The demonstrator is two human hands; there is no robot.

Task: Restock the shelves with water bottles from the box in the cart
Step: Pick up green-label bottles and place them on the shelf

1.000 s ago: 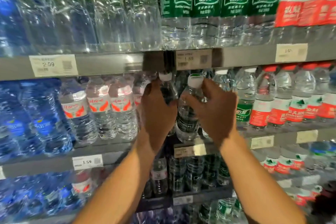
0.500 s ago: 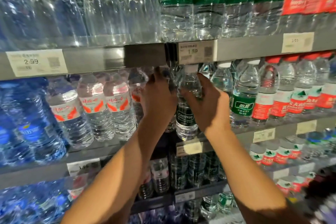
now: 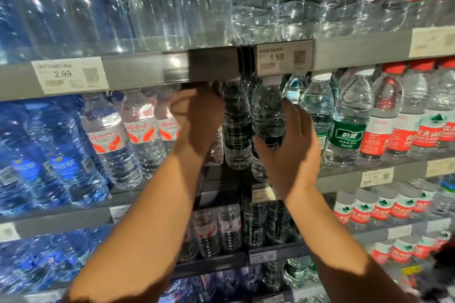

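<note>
Clear bottle [image 3: 268, 115], dark label, white cap

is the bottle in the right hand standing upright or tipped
Roughly upright. The bottle in the right hand has its white cap on top, just under the upper shelf edge, base pointing down. Whether it rests on the shelf: cannot tell.

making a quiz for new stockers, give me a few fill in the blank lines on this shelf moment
1. The right hand grips a bottle with a ____ cap.
2. The price tag above that bottle reads ____.
3. The left hand holds a dark-labelled bottle beside bottles with ____ and white labels.

Missing words: white; 1.59; red
</note>
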